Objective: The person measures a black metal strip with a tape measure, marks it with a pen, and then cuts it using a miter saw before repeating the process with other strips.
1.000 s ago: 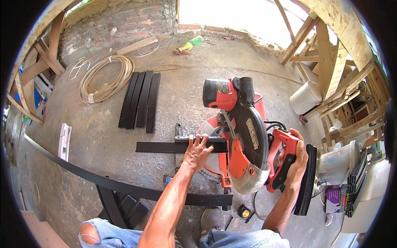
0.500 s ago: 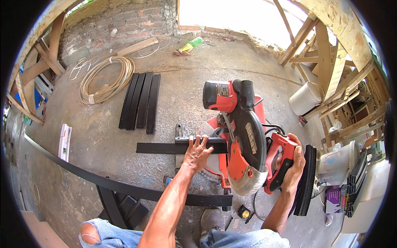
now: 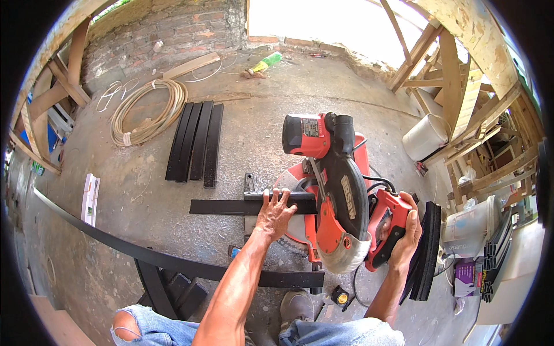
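Observation:
My left hand point(image 3: 276, 214) holds a flat black bar point(image 3: 222, 207) against the fence of a red-and-black miter saw point(image 3: 340, 216). Its fingers spread over the fence, and the thumb lies along the bar toward the blade housing. My right hand point(image 3: 408, 236) is wrapped around the saw's trigger handle point(image 3: 390, 233); its fingertips are partly hidden. The saw head stands over the bar's right end, and the guard covers much of the blade. Nearer to me, a long black strip point(image 3: 173, 258) crosses the floor, its right end close to the saw base.
Cut black pieces point(image 3: 194, 144) lie beyond the saw, near a coiled hose point(image 3: 149, 112). More black strips point(image 3: 426, 254) stand right of my right hand. A tape measure point(image 3: 341, 296) sits by my shoe point(image 3: 296, 311). Buckets point(image 3: 472, 228) and timber line the right side.
The saw handle and my right hand have shifted slightly down in the picture. My left hand and the black bar stay in place.

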Demonstrator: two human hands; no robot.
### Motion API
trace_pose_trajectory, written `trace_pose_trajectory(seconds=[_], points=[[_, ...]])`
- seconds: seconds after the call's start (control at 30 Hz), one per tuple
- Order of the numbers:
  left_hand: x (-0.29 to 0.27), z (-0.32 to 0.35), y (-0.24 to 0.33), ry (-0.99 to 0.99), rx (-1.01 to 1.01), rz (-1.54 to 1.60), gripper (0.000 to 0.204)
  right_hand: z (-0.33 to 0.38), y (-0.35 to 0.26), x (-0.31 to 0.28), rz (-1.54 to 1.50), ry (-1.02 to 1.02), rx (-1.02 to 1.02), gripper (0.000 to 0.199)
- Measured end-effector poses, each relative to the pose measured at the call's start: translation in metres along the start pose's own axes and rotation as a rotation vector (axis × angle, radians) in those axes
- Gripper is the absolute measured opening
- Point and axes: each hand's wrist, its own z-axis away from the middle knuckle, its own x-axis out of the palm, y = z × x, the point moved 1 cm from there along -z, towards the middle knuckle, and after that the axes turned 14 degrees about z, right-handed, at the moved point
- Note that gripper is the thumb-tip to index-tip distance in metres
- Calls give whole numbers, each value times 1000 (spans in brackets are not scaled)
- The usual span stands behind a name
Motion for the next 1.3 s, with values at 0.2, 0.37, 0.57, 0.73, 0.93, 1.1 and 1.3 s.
trace_pose_trajectory(seconds=[0.2,0.37,0.57,0.73,0.93,1.1,1.3], points=[[-1,0,-1,4,5,12,44,5,3,0,17,-2,-2,54],[-2,-1,-1,14,8,18,43,12,11,-1,20,-8,-6,56],[0,0,-2,2,-10,37,34,24,25,-2,23,10,-16,60],[-3,-1,1,-4,-8,36,34,34,35,-3,8,32,-20,62],[-4,0,0,0,15,-28,44,35,33,0,4,30,-41,60],[-3,-2,2,-8,10,-17,44,14,11,-4,0,-7,25,60],[1,0,-2,11,11,1,42,-29,-30,2,80,-63,78,55]])
